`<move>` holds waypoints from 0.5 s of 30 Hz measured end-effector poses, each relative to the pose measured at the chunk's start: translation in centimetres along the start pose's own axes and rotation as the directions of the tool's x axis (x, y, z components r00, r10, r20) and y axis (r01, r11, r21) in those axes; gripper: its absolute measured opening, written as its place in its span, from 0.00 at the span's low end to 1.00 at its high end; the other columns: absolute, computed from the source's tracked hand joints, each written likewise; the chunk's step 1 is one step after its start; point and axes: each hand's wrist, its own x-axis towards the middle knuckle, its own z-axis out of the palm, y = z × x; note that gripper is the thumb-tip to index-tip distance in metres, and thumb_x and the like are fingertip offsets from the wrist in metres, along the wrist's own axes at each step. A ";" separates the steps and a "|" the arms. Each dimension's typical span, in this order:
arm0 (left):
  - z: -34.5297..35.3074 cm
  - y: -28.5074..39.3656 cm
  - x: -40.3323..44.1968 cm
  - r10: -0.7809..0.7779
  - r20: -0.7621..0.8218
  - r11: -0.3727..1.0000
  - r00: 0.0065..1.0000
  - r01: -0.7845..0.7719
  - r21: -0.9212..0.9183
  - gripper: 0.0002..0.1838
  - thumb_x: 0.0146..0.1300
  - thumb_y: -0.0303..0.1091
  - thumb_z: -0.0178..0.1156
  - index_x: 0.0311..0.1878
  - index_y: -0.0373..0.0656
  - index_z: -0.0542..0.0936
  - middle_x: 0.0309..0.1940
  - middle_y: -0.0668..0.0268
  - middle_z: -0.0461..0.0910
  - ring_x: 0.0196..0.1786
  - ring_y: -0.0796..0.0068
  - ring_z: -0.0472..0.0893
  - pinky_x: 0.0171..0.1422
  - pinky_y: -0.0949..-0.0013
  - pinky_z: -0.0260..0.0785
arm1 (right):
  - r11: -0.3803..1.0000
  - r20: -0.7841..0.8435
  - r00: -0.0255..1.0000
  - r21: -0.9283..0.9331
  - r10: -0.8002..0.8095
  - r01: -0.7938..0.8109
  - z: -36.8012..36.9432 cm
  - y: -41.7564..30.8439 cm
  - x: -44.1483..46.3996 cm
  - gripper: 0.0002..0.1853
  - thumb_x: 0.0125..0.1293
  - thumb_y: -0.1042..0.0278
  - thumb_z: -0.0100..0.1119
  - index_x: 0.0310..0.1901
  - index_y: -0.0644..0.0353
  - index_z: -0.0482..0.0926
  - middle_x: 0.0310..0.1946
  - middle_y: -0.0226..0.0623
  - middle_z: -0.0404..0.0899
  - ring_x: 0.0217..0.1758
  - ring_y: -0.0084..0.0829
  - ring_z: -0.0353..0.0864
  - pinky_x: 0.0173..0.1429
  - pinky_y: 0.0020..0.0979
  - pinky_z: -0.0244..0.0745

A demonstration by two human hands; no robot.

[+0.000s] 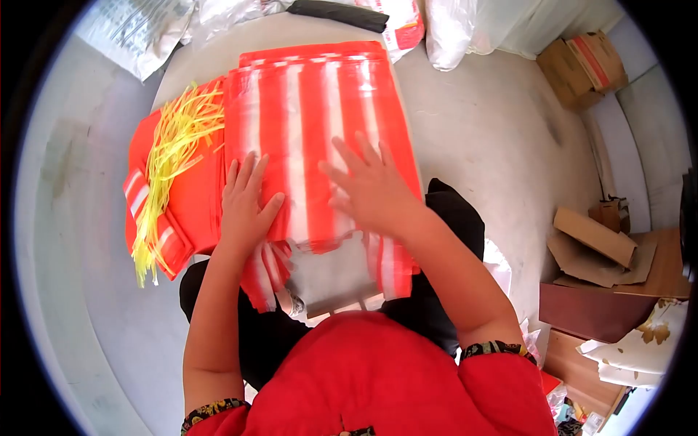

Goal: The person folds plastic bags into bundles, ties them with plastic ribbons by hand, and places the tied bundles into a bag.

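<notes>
A stack of red-and-white striped plastic bags lies flat in front of me, its two handle ends hanging over the near edge toward my lap. My left hand rests on the left near part of the stack, fingers stretched out and thumb apart. Over the right near part is my right hand, its fingers spread and slightly blurred; whether it presses on the bags I cannot tell. Left of the stack, a bundle of yellow plastic strips lies across more red bags, some folded to show white stripes.
A black rolled item and white plastic bags lie at the far edge. Cardboard boxes stand against the right wall. Nearer on the right, an opened carton sits on a brown wooden piece of furniture.
</notes>
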 end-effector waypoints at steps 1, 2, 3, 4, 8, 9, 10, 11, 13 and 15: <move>-0.3 -0.4 0.2 0.013 0.002 1.000 1.000 -0.013 -0.005 0.36 0.68 0.47 0.66 0.78 0.50 0.72 0.82 0.51 0.62 0.84 0.36 0.57 0.84 0.42 0.55 | 1.000 0.009 1.000 -0.008 0.002 -0.002 1.0 0.7 1.1 0.32 0.76 0.50 0.59 0.78 0.45 0.69 0.85 0.43 0.53 0.89 0.53 0.43 0.88 0.56 0.43; -0.5 -0.8 0.3 0.024 0.005 1.000 1.000 -0.024 -0.011 0.35 0.68 0.47 0.66 0.77 0.50 0.73 0.82 0.51 0.62 0.84 0.36 0.56 0.84 0.42 0.55 | 1.000 0.020 1.000 -0.015 0.003 -0.002 2.2 1.8 2.0 0.32 0.76 0.48 0.58 0.78 0.45 0.69 0.85 0.42 0.53 0.89 0.53 0.43 0.89 0.56 0.42; -0.8 -1.0 0.4 0.034 0.007 0.999 0.999 -0.034 -0.017 0.35 0.68 0.46 0.66 0.77 0.50 0.73 0.82 0.51 0.62 0.84 0.36 0.56 0.84 0.43 0.55 | 1.000 0.032 0.999 -0.023 0.002 -0.001 2.4 2.2 2.7 0.32 0.76 0.47 0.57 0.78 0.45 0.69 0.86 0.42 0.53 0.89 0.53 0.43 0.89 0.56 0.41; -1.2 -1.0 0.5 0.026 0.033 1.000 0.999 -0.026 0.017 0.33 0.68 0.45 0.66 0.76 0.49 0.74 0.82 0.51 0.62 0.84 0.37 0.56 0.85 0.43 0.55 | 1.000 0.054 0.998 -0.022 0.014 -0.013 2.4 2.5 3.2 0.32 0.77 0.45 0.54 0.78 0.47 0.69 0.86 0.41 0.53 0.90 0.51 0.42 0.89 0.55 0.39; -1.1 -1.9 0.8 0.001 0.012 0.998 1.000 0.000 -0.060 0.32 0.67 0.46 0.67 0.74 0.50 0.76 0.83 0.51 0.61 0.84 0.36 0.57 0.85 0.45 0.56 | 1.000 0.046 0.999 0.006 0.012 -0.012 1.9 2.4 3.4 0.31 0.75 0.52 0.58 0.77 0.49 0.70 0.82 0.42 0.60 0.87 0.52 0.50 0.88 0.56 0.45; -1.2 -1.9 0.9 0.001 0.016 0.998 1.000 0.000 -0.063 0.32 0.67 0.46 0.67 0.74 0.50 0.77 0.83 0.51 0.61 0.84 0.37 0.57 0.85 0.45 0.56 | 1.000 0.038 0.999 0.016 -0.006 0.006 1.3 1.9 2.9 0.31 0.73 0.55 0.60 0.76 0.50 0.71 0.81 0.42 0.62 0.86 0.52 0.53 0.87 0.56 0.47; -1.3 -1.9 0.9 -0.003 0.019 0.998 1.000 0.004 -0.066 0.32 0.67 0.47 0.67 0.74 0.50 0.77 0.83 0.52 0.61 0.84 0.37 0.57 0.85 0.46 0.56 | 0.999 0.031 0.999 0.026 -0.027 0.026 1.0 1.4 2.2 0.31 0.72 0.58 0.63 0.75 0.51 0.71 0.80 0.42 0.64 0.85 0.52 0.55 0.87 0.56 0.49; -1.4 -2.0 1.0 -0.001 0.027 0.999 1.000 0.002 -0.051 0.32 0.67 0.47 0.67 0.74 0.51 0.77 0.83 0.52 0.60 0.84 0.38 0.57 0.85 0.46 0.56 | 0.995 0.027 0.997 0.076 -0.069 0.066 0.8 1.2 1.2 0.32 0.70 0.61 0.64 0.75 0.52 0.72 0.79 0.43 0.66 0.84 0.52 0.57 0.86 0.56 0.50; -1.7 -2.1 1.3 0.007 0.042 1.000 0.999 -0.006 -0.016 0.33 0.66 0.49 0.68 0.73 0.51 0.77 0.83 0.51 0.60 0.84 0.39 0.56 0.85 0.45 0.55 | 0.973 0.008 0.989 0.178 -0.149 0.145 0.5 0.4 -1.0 0.33 0.66 0.66 0.67 0.73 0.53 0.73 0.76 0.43 0.69 0.82 0.53 0.61 0.85 0.57 0.54; -1.8 -2.1 1.5 -0.035 0.025 0.997 0.999 0.033 0.072 0.34 0.66 0.50 0.68 0.73 0.52 0.77 0.82 0.51 0.62 0.84 0.39 0.58 0.85 0.45 0.56 | 0.979 -0.015 0.988 0.133 -0.154 0.155 0.3 -0.9 -2.6 0.32 0.63 0.71 0.69 0.71 0.53 0.75 0.75 0.43 0.70 0.81 0.51 0.63 0.83 0.56 0.57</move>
